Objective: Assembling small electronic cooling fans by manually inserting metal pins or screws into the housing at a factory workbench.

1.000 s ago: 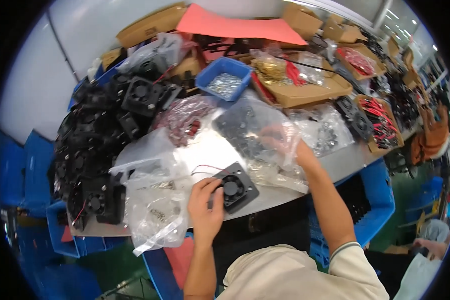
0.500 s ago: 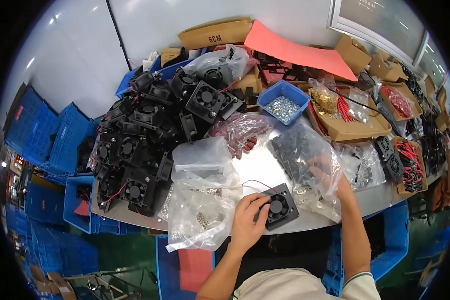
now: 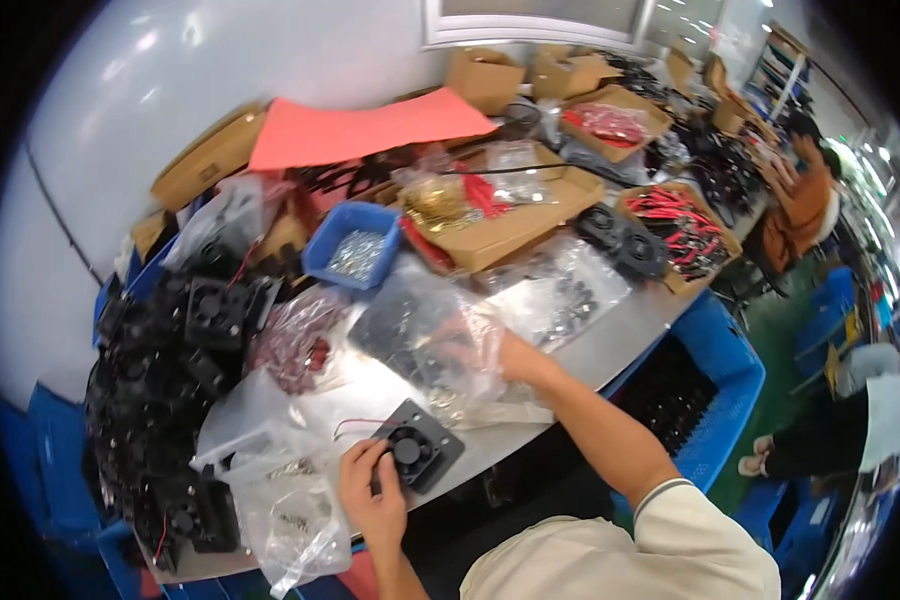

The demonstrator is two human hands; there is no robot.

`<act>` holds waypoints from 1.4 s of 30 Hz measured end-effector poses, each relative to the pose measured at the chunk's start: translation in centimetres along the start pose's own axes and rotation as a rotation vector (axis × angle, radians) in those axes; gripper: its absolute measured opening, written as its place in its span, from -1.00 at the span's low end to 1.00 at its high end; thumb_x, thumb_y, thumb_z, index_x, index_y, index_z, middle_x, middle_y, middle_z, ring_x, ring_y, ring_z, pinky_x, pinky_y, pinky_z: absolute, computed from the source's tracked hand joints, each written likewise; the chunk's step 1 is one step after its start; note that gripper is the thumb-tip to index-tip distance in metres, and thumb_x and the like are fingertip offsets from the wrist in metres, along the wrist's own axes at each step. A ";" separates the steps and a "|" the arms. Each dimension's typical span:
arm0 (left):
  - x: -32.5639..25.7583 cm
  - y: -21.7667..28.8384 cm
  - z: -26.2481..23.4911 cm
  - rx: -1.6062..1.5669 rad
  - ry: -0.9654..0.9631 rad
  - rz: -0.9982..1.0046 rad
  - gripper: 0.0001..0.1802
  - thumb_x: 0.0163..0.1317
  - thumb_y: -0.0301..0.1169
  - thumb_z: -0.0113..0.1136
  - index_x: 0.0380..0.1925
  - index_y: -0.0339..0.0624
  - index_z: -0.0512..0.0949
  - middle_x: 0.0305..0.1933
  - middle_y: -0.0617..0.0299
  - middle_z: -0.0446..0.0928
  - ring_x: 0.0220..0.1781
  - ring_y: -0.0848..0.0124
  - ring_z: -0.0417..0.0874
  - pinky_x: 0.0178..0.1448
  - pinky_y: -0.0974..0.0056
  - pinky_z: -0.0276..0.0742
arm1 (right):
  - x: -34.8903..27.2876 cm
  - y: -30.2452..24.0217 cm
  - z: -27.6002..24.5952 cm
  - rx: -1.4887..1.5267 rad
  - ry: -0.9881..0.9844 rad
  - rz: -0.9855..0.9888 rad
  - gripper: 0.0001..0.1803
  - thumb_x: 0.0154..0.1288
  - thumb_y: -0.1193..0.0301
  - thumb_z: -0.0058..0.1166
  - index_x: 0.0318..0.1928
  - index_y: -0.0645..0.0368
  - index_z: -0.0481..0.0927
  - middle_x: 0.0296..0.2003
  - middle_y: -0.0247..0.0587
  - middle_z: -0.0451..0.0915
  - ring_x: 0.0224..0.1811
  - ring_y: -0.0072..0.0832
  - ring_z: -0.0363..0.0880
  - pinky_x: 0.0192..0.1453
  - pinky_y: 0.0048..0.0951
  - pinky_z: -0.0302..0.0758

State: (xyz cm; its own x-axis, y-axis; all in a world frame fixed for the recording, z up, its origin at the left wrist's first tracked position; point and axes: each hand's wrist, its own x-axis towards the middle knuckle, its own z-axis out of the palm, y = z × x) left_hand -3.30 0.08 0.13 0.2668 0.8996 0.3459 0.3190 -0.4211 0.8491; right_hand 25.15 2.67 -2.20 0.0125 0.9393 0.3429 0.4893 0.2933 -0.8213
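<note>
Meanwhile the left hand presses the square black plastic cooling fan flat on the white desk, steadying it, while the right hand reaches inside the clear plastic bag, its grip hidden.

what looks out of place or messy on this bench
Nothing looks damaged. Black fans lie heaped at the left edge. The left hand rests on one fan; the right hand reaches into a clear bag.

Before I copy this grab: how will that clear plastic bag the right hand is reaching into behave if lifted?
The clear plastic bag is crumpled film, so probably floppy and sagging. Its small dark parts would likely shift and pool low. The right hand inside suggests a loose, open mouth that could spill.
</note>
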 end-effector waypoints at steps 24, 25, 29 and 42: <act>-0.2 -0.5 1.0 -0.001 0.041 0.025 -0.85 0.25 -0.59 0.12 -0.20 -0.35 0.61 -0.13 0.03 0.59 -0.08 0.20 0.60 0.07 0.25 0.46 | -0.8 -0.8 -0.7 0.064 0.039 -0.051 -0.81 0.21 0.44 0.10 -0.14 0.08 0.61 -0.19 -0.07 0.59 -0.04 -0.11 0.55 0.09 -0.16 0.46; -0.1 -0.5 1.1 0.006 0.036 0.038 -0.85 0.25 -0.59 0.12 -0.20 -0.35 0.61 -0.13 0.03 0.59 -0.08 0.20 0.60 0.07 0.25 0.46 | -0.8 -0.6 -0.8 0.066 0.036 -0.054 -0.81 0.21 0.44 0.10 -0.14 0.08 0.61 -0.19 -0.07 0.59 -0.04 -0.11 0.55 0.09 -0.16 0.46; 0.0 -0.3 1.2 0.017 0.029 0.052 -0.85 0.25 -0.59 0.12 -0.21 -0.35 0.61 -0.13 0.03 0.59 -0.09 0.20 0.60 0.07 0.26 0.46 | -0.9 -0.1 -0.9 0.108 0.048 -0.093 -0.78 0.21 0.44 0.09 -0.11 0.08 0.60 -0.18 -0.07 0.58 -0.03 -0.10 0.54 0.11 -0.14 0.46; -0.3 0.0 1.0 0.010 0.048 0.050 -0.86 0.26 -0.56 0.16 -0.21 -0.33 0.62 -0.14 0.06 0.60 -0.08 0.21 0.61 0.06 0.25 0.47 | -1.1 -0.1 -1.0 0.086 0.051 -0.156 -0.71 0.15 0.48 0.02 -0.08 0.09 0.59 -0.16 -0.05 0.58 -0.03 -0.09 0.53 0.12 -0.16 0.46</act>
State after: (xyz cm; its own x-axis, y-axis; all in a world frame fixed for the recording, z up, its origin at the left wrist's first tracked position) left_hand -2.45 -0.35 -0.41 0.2391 0.8817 0.4067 0.3159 -0.4668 0.8261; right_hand 25.96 1.40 -2.08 -0.0127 0.8717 0.4899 0.4125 0.4509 -0.7916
